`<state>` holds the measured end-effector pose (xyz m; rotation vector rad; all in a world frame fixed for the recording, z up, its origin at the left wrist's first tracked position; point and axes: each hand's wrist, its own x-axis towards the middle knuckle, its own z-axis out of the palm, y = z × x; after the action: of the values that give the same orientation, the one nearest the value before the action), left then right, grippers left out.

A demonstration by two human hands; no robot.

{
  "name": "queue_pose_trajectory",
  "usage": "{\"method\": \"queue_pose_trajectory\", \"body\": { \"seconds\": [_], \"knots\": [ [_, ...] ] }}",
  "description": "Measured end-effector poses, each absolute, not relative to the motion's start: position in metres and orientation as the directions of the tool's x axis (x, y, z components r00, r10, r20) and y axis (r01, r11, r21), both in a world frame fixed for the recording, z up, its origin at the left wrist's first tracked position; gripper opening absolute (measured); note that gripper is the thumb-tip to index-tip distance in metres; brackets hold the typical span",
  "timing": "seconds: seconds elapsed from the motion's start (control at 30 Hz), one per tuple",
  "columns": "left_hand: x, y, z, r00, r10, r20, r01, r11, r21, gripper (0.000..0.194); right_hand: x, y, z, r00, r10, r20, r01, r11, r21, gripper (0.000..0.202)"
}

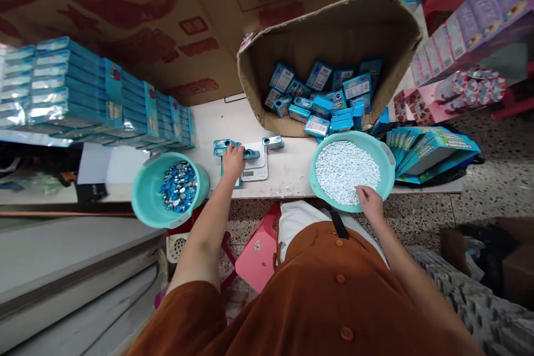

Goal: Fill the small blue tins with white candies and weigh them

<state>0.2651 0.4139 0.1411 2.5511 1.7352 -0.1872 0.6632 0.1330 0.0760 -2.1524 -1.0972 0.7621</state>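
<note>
Stacked blue packs [83, 94], tipped cardboard box [334, 39] of blue cartons, pink stool [258, 256] below

This looks like a small packing workshop or stockroom for boxed sweets. The landmark is a white worktable [287, 169] set on a speckled terrazzo floor. At its far edge a tipped brown cardboard carton [334, 39] spills small blue printed boxes [329, 103]. Left of the carton, shrink-wrapped stacks of blue packs [83, 94] stand against large flattened cardboard sheets. On the table's near edge sit a teal plastic basin of white tablets [348, 169] and a small white digital scale [256, 164]. Right of the table, purple display cartons [471, 22] line a rack.
</note>
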Motion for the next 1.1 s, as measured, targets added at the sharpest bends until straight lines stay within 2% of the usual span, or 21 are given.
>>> {"method": "queue_pose_trajectory", "body": {
  "seconds": [0.1,0.23,0.3,0.4,0.53,0.6,0.7,0.8,0.97,1.1],
  "knots": [
    [0.263,0.400,0.147,0.329,0.937,-0.115,0.944,-0.324,0.059,0.035,0.660,0.127,0.071,0.517,0.835,-0.191,0.480,-0.467,-0.743,0.035],
    [0.289,0.355,0.180,0.214,0.963,0.163,0.900,-0.259,0.351,0.041,0.656,0.124,0.061,0.537,0.827,-0.167,0.476,-0.460,-0.750,0.033],
    [0.316,0.327,0.199,0.130,0.943,0.306,0.849,-0.266,0.457,0.045,0.656,0.125,0.057,0.534,0.830,-0.162,0.481,-0.455,-0.750,0.033],
    [0.365,0.295,0.213,0.141,0.919,0.369,0.769,-0.336,0.544,0.045,0.655,0.127,0.054,0.523,0.838,-0.156,0.508,-0.454,-0.732,0.031],
    [0.416,0.280,0.203,0.486,0.856,0.176,0.713,-0.505,0.486,0.032,0.651,0.129,0.057,0.534,0.829,-0.167,0.590,-0.507,-0.628,0.030],
    [0.431,0.280,0.197,0.585,0.802,0.120,0.696,-0.573,0.432,0.032,0.647,0.129,0.061,0.518,0.838,-0.173,0.644,-0.514,-0.566,0.031],
    [0.447,0.284,0.195,0.645,0.755,0.122,0.686,-0.642,0.343,0.035,0.644,0.129,0.065,0.494,0.851,-0.179,0.697,-0.511,-0.504,0.034],
    [0.460,0.292,0.197,0.690,0.720,0.079,0.678,-0.681,0.278,0.029,0.643,0.128,0.064,0.503,0.845,-0.181,0.710,-0.523,-0.471,0.034],
    [0.474,0.300,0.197,0.711,0.691,0.133,0.643,-0.714,0.277,0.034,0.643,0.128,0.060,0.490,0.851,-0.187,0.717,-0.516,-0.469,0.039],
    [0.475,0.300,0.191,0.698,0.710,0.094,0.657,-0.688,0.308,0.030,0.643,0.127,0.058,0.495,0.846,-0.196,0.704,-0.523,-0.480,0.038]
  ]
}}
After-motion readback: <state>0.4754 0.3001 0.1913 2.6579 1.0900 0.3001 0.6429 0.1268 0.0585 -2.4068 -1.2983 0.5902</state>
